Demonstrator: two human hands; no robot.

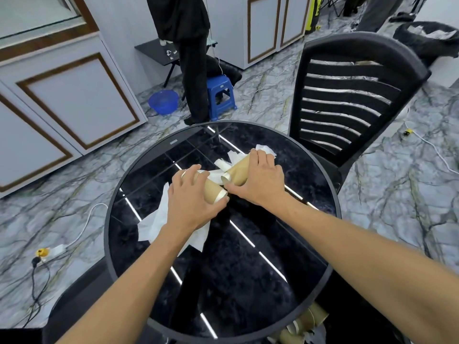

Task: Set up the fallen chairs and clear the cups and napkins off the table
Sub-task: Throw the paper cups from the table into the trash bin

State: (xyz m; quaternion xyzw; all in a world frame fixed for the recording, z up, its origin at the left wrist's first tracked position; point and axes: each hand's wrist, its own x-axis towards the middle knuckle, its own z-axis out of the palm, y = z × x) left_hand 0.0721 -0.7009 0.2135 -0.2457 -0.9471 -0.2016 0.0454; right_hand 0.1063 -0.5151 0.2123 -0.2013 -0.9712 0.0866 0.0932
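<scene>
Black glass tops the round table point(248, 281) under your arms. Your left hand point(191, 202) curls over a brown paper cup point(213, 192) lying on its side, with a white napkin point(159, 219) under the wrist. Just beside it, your right hand point(260, 180) wraps a second brown cup point(238, 170) lying among crumpled napkins point(231, 157). At far right a black slatted chair point(347, 100) stands upright at the table's edge.
</scene>
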